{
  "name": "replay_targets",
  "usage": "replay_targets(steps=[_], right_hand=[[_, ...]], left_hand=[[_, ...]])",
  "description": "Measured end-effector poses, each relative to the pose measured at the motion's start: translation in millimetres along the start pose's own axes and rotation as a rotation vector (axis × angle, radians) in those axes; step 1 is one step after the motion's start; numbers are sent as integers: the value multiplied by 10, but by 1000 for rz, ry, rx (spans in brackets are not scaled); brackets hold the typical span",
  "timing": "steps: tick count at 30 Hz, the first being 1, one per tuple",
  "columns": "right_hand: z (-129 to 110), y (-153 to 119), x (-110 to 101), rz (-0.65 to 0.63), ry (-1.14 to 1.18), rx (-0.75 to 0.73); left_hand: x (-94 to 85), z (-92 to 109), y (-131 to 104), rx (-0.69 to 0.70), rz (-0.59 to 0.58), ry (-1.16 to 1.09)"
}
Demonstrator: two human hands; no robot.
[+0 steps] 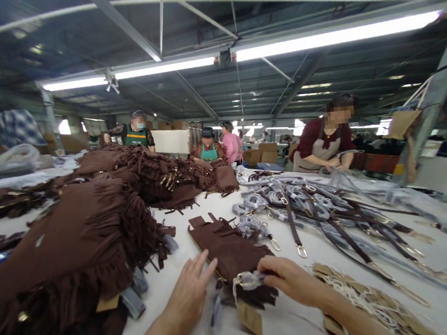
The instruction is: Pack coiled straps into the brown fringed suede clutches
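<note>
Both your forearms run out of view at the near edge, and the fingertips of your right hand (287,274) hide one end of the wrapped clasp (248,281) they pinch; your left hand (191,284) is open, fingers spread, at the left edge of the one fringed brown bag (231,243), near the middle of the white table (182,213). Print on the single card tag (249,317) below is unreadable. The bag pile (94,217), left, and heaped straps (314,206), right, overlap too much to count; three lit tubes (337,35) hang overhead
</note>
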State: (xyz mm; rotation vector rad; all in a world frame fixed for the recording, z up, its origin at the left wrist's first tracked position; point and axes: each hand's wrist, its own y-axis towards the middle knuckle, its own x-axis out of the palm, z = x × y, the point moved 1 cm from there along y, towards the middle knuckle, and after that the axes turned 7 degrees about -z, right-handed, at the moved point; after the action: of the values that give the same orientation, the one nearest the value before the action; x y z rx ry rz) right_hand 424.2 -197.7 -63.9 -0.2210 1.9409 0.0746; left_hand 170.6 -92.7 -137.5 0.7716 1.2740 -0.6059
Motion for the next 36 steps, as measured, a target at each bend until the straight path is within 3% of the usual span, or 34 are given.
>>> replay_targets(steps=[5,9,13,16,21,26,28,33,36], right_hand=[[70,-126,-288,143,64,-60],[348,-136,-379,367,-24,39],[591,77,-454,595,-80,166],[606,304,-504,682,-65,157],[309,424,-368,654,-23,26],[-158,232,-166,325,123,-310],[-288,223,-121,310,132,-331],[-419,355,-10,431,81,-271],[-457,361,52,468,-6,-292]], left_hand=[[-279,187,412,103,-46,6],[-506,280,620,63,-27,49],[-847,484,663,42,50,85],[-1100,634,538,-9,86,113],[-1211,615,208,-86,-44,6],[-1190,361,122,-3,-160,-206],[-1237,339,134,11,-182,-164],[-1343,668,90,-160,29,26],[-1253,947,78,-181,-13,27]])
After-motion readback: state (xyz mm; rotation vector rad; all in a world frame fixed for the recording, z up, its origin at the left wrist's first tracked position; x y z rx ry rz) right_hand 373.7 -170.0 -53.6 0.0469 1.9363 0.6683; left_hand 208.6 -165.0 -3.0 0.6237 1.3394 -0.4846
